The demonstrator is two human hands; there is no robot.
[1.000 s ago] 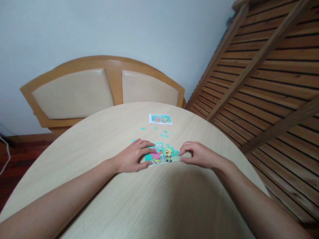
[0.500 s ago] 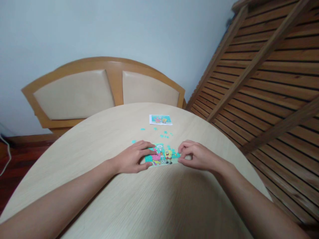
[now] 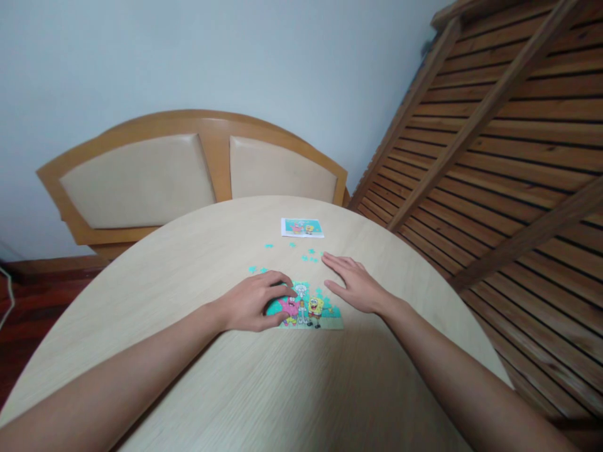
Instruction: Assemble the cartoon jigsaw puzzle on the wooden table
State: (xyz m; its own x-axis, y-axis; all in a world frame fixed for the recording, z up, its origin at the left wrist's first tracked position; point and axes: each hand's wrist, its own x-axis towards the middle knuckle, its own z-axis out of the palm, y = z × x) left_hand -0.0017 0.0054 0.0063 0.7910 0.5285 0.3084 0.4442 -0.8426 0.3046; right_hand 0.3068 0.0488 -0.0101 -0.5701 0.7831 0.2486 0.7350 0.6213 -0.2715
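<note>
A partly joined jigsaw puzzle (image 3: pixel 302 314) with pink, pale and yellow cartoon figures on teal lies flat on the table. My left hand (image 3: pixel 259 300) rests over its left side, fingers curved and apart, covering part of it. My right hand (image 3: pixel 354 282) is beyond the puzzle's upper right, fingers stretched out, with the fingertips at a small loose puzzle piece (image 3: pixel 323 253). Several teal loose pieces (image 3: pixel 309 258) lie just left of those fingertips. Two more pieces (image 3: pixel 253 269) sit by the left hand's knuckles.
A folded picture sheet (image 3: pixel 302 228) with the same cartoon figures lies toward the far edge of the round wooden table (image 3: pixel 198 389). Behind the table stands a padded headboard (image 3: pixel 141 182). Wooden slats (image 3: pixel 494 157) lean at the right.
My right hand has left the puzzle's right edge and reached up and left to the loose pieces, its fingers opening out. My left hand stays on the puzzle, fingers slightly more bent.
</note>
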